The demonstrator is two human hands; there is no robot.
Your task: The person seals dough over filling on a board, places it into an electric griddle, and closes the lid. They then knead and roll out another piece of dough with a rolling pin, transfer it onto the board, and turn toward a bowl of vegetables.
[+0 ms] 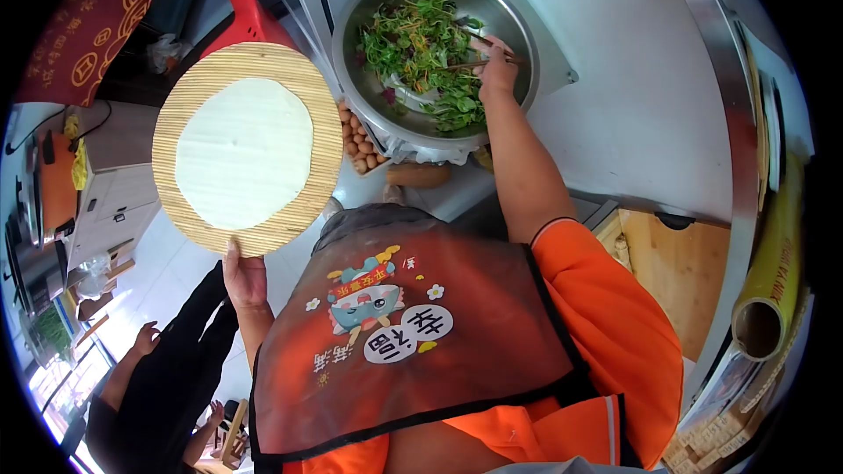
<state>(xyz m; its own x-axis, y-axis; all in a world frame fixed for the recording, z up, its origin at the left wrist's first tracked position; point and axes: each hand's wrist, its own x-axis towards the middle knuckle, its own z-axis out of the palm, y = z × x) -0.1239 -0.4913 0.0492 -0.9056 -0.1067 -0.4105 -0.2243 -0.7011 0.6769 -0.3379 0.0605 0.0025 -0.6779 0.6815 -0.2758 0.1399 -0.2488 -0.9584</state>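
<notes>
My left hand [244, 274] grips the near edge of a round straw tray [327, 123], thumb on top and fingers beneath. On the tray lies a thin, pale, round sheet of dough [246, 154]. My right hand [497, 72] is closed round a pair of chopsticks [468, 65] inside a large steel bowl [347, 66]. Their tips reach into mixed leafy greens [408, 39] with thin orange shreds and a few purple bits. Part of the bowl's shiny bottom shows among the leaves.
Eggs [358, 142] sit in a box below the bowl. A red chair [248, 17] stands behind the tray. Another person in dark clothes [162, 395] is at lower left. A yellow tube [768, 298] stands at the right, beside a metal edge.
</notes>
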